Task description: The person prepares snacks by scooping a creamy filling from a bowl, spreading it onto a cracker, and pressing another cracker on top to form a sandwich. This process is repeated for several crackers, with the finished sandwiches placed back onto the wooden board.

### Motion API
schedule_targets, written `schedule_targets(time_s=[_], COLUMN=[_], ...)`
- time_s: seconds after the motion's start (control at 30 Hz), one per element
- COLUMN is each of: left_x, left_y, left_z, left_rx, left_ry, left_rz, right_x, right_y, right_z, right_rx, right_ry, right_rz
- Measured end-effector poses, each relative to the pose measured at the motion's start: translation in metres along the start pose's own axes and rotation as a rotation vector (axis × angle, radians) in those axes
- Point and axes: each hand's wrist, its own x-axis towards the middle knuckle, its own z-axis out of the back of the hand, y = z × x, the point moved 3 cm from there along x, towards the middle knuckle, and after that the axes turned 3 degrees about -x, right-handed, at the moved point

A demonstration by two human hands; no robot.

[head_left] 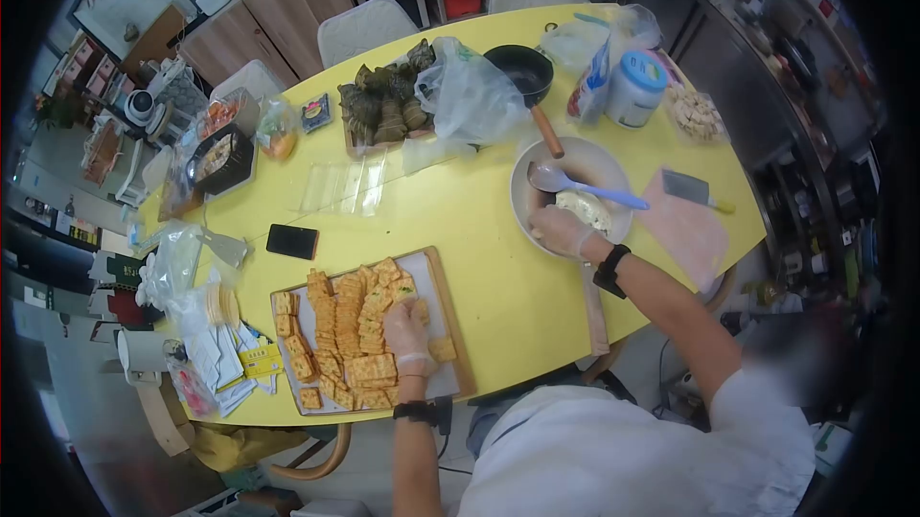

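Observation:
My left hand [407, 333], in a clear plastic glove, is over the right side of a tray [441, 292] with rows of square golden crackers [350, 311]. Its fingers are bent down among the crackers, and whatever is in them is hidden. My right hand [563, 231], also gloved, reaches into a wide light-coloured pan [522, 201]. Its fingers are curled beside a soft white mass [586, 210]; what they grip does not show. Across the pan lies a spatula with a lilac handle [613, 195], its spoon-like head at the far left side of the pan.
Behind the pan are a dark saucepan [522, 71], a blue-lidded tub [637, 91] and plastic bags [474, 86]. Leaf-wrapped bundles [383, 100] sit at the back. A phone [292, 241] lies behind the tray; a scraper [685, 188] rests on a pink mat [685, 239] at right.

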Motion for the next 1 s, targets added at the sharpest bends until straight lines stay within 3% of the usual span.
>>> schedule_targets(time_s=[0.07,0.17,0.23,0.27,0.3,0.33,0.43,0.5,0.57,0.67,0.7,0.77,0.9,0.97,1.0], left_x=[0.001,0.007,0.002,0.002,0.001,0.001,0.006,0.005,0.004,0.005,0.005,0.006,0.016,0.013,0.01], left_y=[-0.005,-0.039,-0.095,-0.14,-0.169,-0.187,-0.239,-0.255,-0.256,-0.246,-0.242,-0.245,-0.242,-0.253,-0.254], left_z=[0.003,-0.004,-0.032,-0.04,-0.066,-0.104,-0.162,-0.18,-0.186,-0.194,-0.198,-0.181,-0.17,-0.163,-0.164], left_rx=[0.253,0.069,-0.52,-0.688,-0.711,-0.629,-0.693,-0.639,-0.569,-0.496,-0.481,-0.555,-0.671,-0.518,-0.442], left_ry=[-0.09,-0.192,0.055,0.375,0.448,0.346,0.443,0.655,0.721,0.712,0.691,0.799,0.972,0.333,0.23], left_rz=[-0.189,-0.365,-0.276,-0.044,-0.164,-0.399,-0.392,-0.345,-0.321,-0.399,-0.445,-0.354,-0.209,-0.586,-0.652], right_x=[0.002,-0.009,-0.017,-0.024,-0.032,-0.039,-0.051,-0.063,-0.078,-0.081,-0.08,-0.076,-0.069,-0.066,-0.065], right_y=[-0.003,-0.018,-0.03,-0.03,-0.025,-0.019,-0.021,-0.034,-0.043,-0.03,-0.029,-0.027,-0.019,-0.024,-0.024], right_z=[0.001,0.017,0.029,0.033,0.043,0.056,0.072,0.081,0.085,0.095,0.096,0.101,0.117,0.112,0.108], right_rx=[-0.011,0.363,0.762,0.966,1.037,1.106,1.22,1.203,1.145,0.77,0.709,0.582,0.556,0.631,0.729], right_ry=[0.06,-0.087,-0.032,-0.006,0.006,0.014,-0.071,-0.152,-0.218,-0.331,-0.245,-0.073,0.006,0.008,-0.018], right_rz=[-0.036,-0.109,-0.247,-0.325,-0.335,-0.342,-0.379,-0.38,-0.354,-0.151,-0.103,-0.006,-0.152,-0.217,-0.223])
